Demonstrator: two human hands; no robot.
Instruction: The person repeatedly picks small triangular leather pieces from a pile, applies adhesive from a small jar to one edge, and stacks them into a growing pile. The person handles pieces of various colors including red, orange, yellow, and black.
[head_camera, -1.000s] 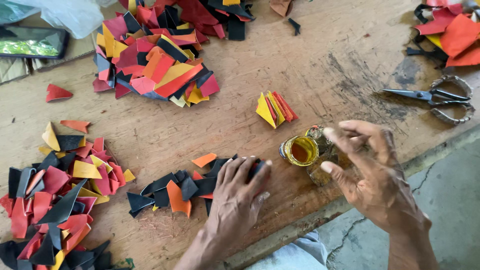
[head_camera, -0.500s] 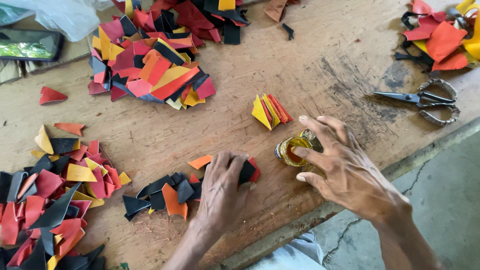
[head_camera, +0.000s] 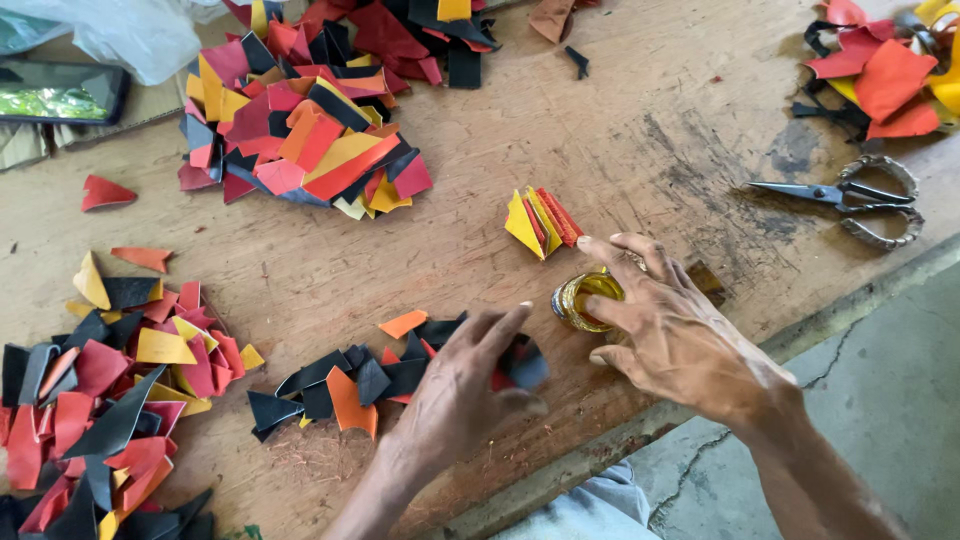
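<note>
— So, what am I looking at from the head camera?

— I'm seeing the left hand (head_camera: 455, 385) lying palm down on a small row of leather scraps (head_camera: 370, 375), black, orange and red, near the front edge of the wooden workbench (head_camera: 460, 240). Its forearm is coming up from the bottom of the view, and the fingers are stretching forward and slightly apart, pressing flat on the pieces rather than closing round any one of them.

— And the other hand?

— The right hand (head_camera: 675, 335) is reaching in from the lower right, wrist bent, knuckles up. It's half open, with the fingers curving around a small glass jar (head_camera: 585, 298) of yellowish liquid. The index finger is arching over the far side and the thumb is sitting at the near side, so I'm reading it as cupping the jar; whether it's truly gripping, I cannot tell.

— Where's the jar sitting?

— It's standing upright on the bench, just right of the scrap row and just below a fanned stack of yellow and red pieces (head_camera: 540, 220).

— Anything else around?

— Scissors (head_camera: 850, 200) are lying well off to the right, a large mixed pile of coloured scraps (head_camera: 300, 140) is sitting at upper left, and another pile (head_camera: 100, 390) is spreading along the left edge.
</note>
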